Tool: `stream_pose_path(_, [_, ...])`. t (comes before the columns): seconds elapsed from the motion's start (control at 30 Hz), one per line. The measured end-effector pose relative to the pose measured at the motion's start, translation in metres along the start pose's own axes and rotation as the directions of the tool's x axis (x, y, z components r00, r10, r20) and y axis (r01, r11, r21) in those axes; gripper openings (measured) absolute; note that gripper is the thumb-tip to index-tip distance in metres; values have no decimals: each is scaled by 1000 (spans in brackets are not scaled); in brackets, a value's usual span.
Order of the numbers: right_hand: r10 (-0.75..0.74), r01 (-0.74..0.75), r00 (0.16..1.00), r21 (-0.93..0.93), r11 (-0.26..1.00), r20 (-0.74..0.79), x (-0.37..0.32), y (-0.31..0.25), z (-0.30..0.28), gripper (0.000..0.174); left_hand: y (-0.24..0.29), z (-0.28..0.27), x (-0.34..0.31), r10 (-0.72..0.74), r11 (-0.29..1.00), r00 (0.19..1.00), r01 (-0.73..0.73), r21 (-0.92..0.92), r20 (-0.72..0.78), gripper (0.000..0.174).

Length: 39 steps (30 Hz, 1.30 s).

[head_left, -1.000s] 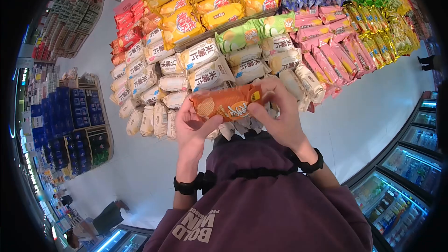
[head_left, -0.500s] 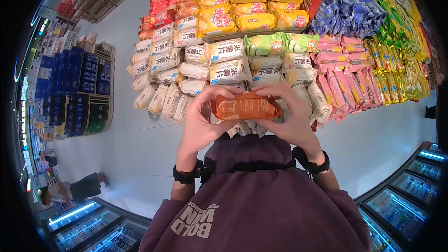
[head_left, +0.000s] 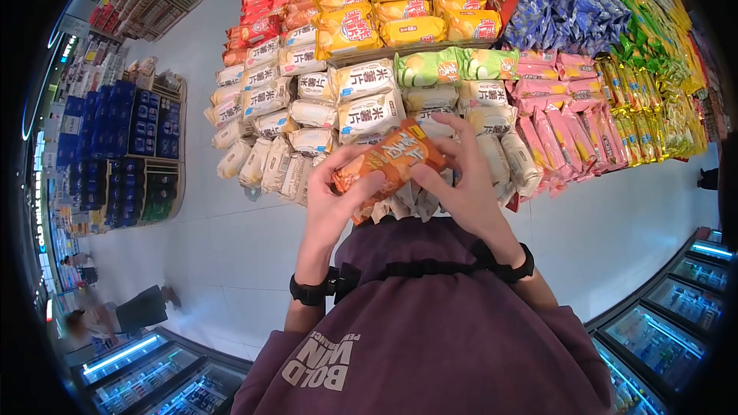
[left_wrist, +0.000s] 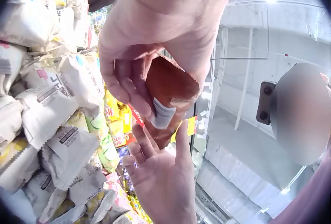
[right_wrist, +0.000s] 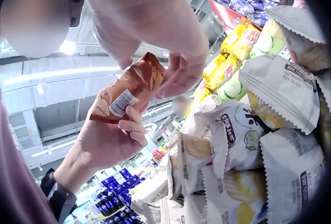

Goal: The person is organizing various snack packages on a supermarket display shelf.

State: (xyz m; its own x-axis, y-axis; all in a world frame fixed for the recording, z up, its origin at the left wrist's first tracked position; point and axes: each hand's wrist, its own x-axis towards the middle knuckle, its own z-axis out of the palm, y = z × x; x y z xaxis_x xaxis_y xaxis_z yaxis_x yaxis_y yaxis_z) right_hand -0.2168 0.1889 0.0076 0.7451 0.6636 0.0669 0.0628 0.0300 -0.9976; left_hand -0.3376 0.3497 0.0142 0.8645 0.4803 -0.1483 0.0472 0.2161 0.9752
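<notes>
An orange snack packet is held tilted in front of the chest, its printed face up in the head view. The left hand grips its lower left end, thumb on the face. At its right end the right hand has the thumb against the edge and fingers behind. In the left wrist view the left hand curls round the packet, whose white label shows. From the right wrist view, the packet lies between the right hand and the left hand.
White packets are heaped just beyond the hands, with green packets and yellow packets behind. Pink packets lie to the right. Blue stacked goods stand at the left, freezers at lower right. A person is at lower left.
The packet has been turned over from its plain side to its printed face and tilted, right end up. Both hands have shifted their hold. The head view has swung from its earlier angle.
</notes>
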Motion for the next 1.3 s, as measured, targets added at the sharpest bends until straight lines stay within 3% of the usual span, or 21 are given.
stream_pose_path(0.13, [-201, 194, 980, -242, 951, -2, -1, 4, -3, 67, -5, -3, 4, -15, 993, 994, 3, -115, -108, 31])
stream_pose_path(0.23, [-214, 223, 975, -228, 948, 61, -4, 5, 0, 65, -6, -1, 2, 6, 999, 990, -11, -33, -142, 31])
stream_pose_path(0.33, [-18, 16, 999, 56, 998, 40, -9, 7, 9, 62, 0, 12, -6, 109, 987, 990, -98, 128, -84, 35])
stream_pose_path(0.43, [77, -90, 993, 147, 985, 93, -7, 12, 11, 63, -1, 13, -13, 121, 954, 993, -119, 275, 10, 43])
stream_pose_path(0.53, [55, -68, 991, 100, 993, 124, -9, 11, 14, 62, 1, 8, -17, 77, 951, 997, -79, 299, 21, 47])
stream_pose_path(0.7, [48, -55, 976, 28, 998, 211, -7, 9, 27, 79, -5, -7, -26, 84, 890, 994, -109, 443, 76, 52])
stream_pose_path(0.8, [-45, 56, 975, -41, 998, 216, -5, 3, 38, 80, -9, -16, -31, 87, 887, 993, -114, 447, 81, 58])
stream_pose_path(0.9, [37, -49, 980, 58, 997, 197, -9, 8, 56, 74, -2, -33, -36, 45, 857, 995, -85, 509, 89, 62])
stream_pose_path(1.0, [82, -101, 977, 89, 991, 195, -16, 8, 84, 69, 15, -57, -42, 103, 821, 988, -148, 552, 112, 65])
stream_pose_path(1.1, [101, -128, 969, 110, 986, 226, -15, 6, 120, 63, 7, -99, -54, 151, 875, 982, -186, 447, 112, 68])
stream_pose_path(1.3, [84, -162, 960, 281, 946, 268, -9, 0, 228, 58, 8, -202, -90, 179, 970, 983, -170, 176, -33, 59])
